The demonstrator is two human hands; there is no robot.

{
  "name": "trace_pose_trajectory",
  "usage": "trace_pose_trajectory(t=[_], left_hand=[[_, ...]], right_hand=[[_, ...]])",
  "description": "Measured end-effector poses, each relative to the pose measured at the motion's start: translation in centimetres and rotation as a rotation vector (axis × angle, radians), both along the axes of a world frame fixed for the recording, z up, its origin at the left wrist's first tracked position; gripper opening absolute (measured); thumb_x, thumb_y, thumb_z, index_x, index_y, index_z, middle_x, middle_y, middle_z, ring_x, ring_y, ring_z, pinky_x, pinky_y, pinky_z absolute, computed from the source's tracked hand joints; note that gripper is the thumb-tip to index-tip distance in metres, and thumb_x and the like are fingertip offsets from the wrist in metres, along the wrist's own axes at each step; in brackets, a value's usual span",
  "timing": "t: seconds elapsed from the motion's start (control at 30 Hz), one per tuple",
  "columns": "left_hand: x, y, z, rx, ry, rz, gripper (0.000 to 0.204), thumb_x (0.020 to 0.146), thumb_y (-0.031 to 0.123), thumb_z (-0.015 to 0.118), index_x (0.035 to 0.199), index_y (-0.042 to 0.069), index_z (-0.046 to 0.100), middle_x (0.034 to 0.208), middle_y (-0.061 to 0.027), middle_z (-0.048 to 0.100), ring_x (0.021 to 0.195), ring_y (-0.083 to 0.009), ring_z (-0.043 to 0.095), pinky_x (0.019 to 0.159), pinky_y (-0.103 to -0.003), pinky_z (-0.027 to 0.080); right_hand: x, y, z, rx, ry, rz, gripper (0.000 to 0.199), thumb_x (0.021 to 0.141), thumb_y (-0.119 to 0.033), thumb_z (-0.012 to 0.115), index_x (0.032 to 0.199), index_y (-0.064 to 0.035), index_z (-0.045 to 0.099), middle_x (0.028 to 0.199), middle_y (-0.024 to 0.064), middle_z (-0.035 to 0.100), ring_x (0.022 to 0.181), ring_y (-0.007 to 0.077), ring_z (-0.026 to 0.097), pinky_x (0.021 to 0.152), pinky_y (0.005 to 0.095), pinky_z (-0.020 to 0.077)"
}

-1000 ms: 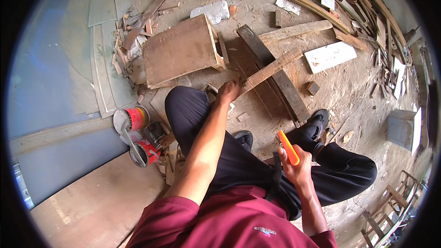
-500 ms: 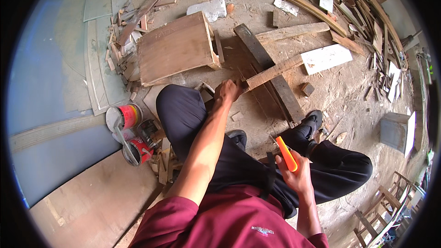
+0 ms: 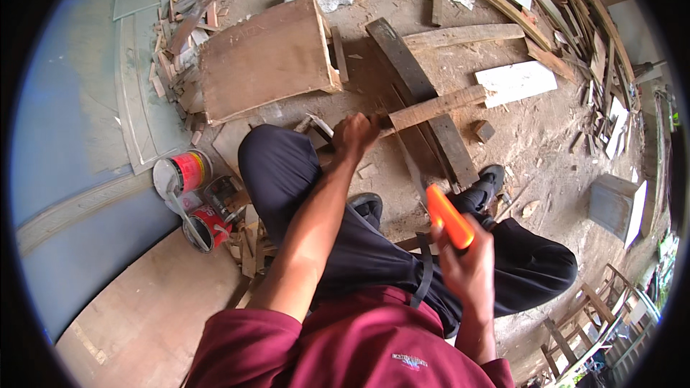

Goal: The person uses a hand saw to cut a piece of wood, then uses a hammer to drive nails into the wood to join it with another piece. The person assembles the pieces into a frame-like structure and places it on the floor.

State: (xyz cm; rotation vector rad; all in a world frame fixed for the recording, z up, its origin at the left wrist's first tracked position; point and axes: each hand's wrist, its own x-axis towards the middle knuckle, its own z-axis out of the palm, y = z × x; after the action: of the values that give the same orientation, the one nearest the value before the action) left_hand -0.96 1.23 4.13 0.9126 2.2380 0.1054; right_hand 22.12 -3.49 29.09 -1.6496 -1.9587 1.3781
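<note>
My left hand [image 3: 357, 135] is closed around the near-left end of a short wooden batten [image 3: 438, 106]. The batten lies across a dark, heavy wooden beam [image 3: 402, 65] on the ground. In my right hand [image 3: 467, 259] is the orange handle of a hand saw [image 3: 450, 217], its fingers wrapped round it. The saw's thin blade shows almost edge-on, pointing forward beside the beam toward the batten's held end. Blur and the narrow angle hide where the blade's far part meets the wood.
A wooden box-like panel [image 3: 266, 57] lies front left. Two paint cans [image 3: 192, 170] stand by my left knee. A white board [image 3: 516, 83] and scrap timber [image 3: 496, 11] lie to the far right. A grey block [image 3: 612, 201] sits right; a wooden frame [image 3: 586, 323] is lower right.
My right hand has pushed the saw handle slightly forward, and it is blurred by motion. My left hand still grips the batten. The whole view has shifted a little.
</note>
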Motion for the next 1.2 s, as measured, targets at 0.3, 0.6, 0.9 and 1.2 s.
trace_pose_trajectory(t=[0.3,0.6,0.9,1.2], left_hand=[[-0.8,0.1,-2.5,0.123,-0.007,0.001,0.059,0.091,0.050,0.046,0.097,-0.004,0.070,0.103,-0.0314,0.066,0.100,-0.0448,0.064,0.088,-0.048,0.052],[-1.2,0.0,-1.6,0.114,0.055,0.062,0.059,0.093,0.050,0.043,0.095,-0.002,0.072,0.103,-0.0288,0.067,0.099,-0.0428,0.066,0.087,-0.048,0.053],[-1.0,-0.1,-1.7,0.092,0.046,0.061,0.056,0.092,0.052,0.049,0.104,0.002,0.070,0.104,-0.0240,0.069,0.098,-0.0408,0.067,0.088,-0.047,0.052],[-0.5,-0.2,0.8,0.075,0.002,0.059,0.054,0.093,0.048,0.047,0.102,0.001,0.071,0.108,-0.0253,0.067,0.105,-0.0403,0.064,0.091,-0.046,0.051]], right_hand=[[6.0,-2.4,-5.4,0.090,0.049,0.076,0.023,0.087,-0.017,0.071,0.080,0.0004,0.058,0.060,0.0148,0.057,0.050,0.0240,0.059,0.050,0.0348,0.0446],[8.5,-7.7,-5.0,0.094,0.027,0.004,0.022,0.084,-0.014,0.074,0.079,-0.0005,0.057,0.062,0.0161,0.055,0.052,0.0346,0.060,0.049,0.0368,0.0444],[3.2,-6.0,-6.6,0.151,-0.006,0.007,0.026,0.089,-0.017,0.070,0.077,0.0008,0.056,0.058,0.0185,0.053,0.047,0.0315,0.053,0.049,0.0366,0.0412],[4.3,-6.0,-7.6,0.083,0.040,-0.061,0.029,0.090,-0.022,0.069,0.077,0.0021,0.059,0.055,0.0153,0.054,0.046,0.0229,0.047,0.049,0.0354,0.0414]])
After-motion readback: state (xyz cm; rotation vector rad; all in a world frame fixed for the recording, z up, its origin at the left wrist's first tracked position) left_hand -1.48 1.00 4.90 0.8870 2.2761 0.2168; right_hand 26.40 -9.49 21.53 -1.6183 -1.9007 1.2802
